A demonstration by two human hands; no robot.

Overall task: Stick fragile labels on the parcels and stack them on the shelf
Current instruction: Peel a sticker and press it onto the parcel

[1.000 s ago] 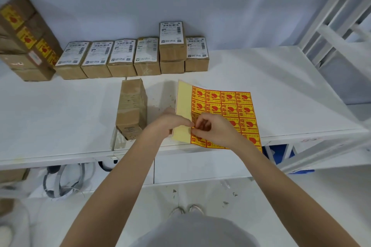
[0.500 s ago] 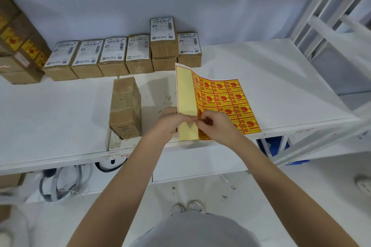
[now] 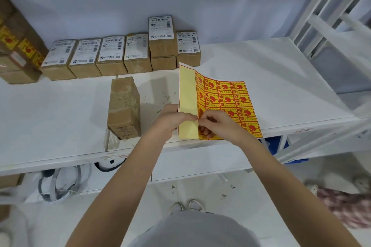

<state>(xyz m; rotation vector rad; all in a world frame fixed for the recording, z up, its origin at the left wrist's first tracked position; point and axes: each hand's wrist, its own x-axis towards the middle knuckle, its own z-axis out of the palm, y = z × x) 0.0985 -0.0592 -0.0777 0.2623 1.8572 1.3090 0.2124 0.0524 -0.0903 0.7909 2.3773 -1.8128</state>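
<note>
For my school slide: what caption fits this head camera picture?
Both hands, left hand and right hand, pinch a fragile label sheet beside a lone parcel.

Right hand (image 3: 217, 126) covers label sheet (image 3: 224, 102) near corner; labelled parcels (image 3: 18, 50) far left cut off by frame edge.

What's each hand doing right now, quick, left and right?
Left hand: pinching the bare yellow strip of the label sheet, holding it up.
Right hand: fingers curled, pinching a fragile label at the sheet's near edge.
</note>
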